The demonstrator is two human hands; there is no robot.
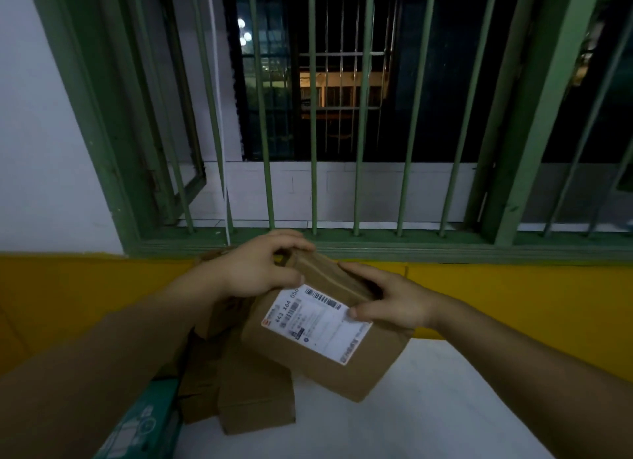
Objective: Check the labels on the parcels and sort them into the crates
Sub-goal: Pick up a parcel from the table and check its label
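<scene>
**Labelled parcel held up in both hands before the barred window**

A brown cardboard parcel (pixel 318 362) is held tilted above a white table (pixel 411 421), its white shipping label (pixel 317 323) turned up toward the camera. The left hand (pixel 255 266) is curled round the parcel's far upper corner, fingers hooked over the edge. The right hand (pixel 390 299) grips the right side, its thumb pressed on the edge of the label and its fingers wrapped behind. Barcodes and the digits "643 X64" can be made out on the label; the smaller print is too blurred to read. Below and to the left, more brown cardboard boxes (pixel 253 397) are piled on the table, just beside a teal printed carton (pixel 144 424). Behind, green window bars (pixel 312 116) are set above a yellow wall band (pixel 513 297).
</scene>
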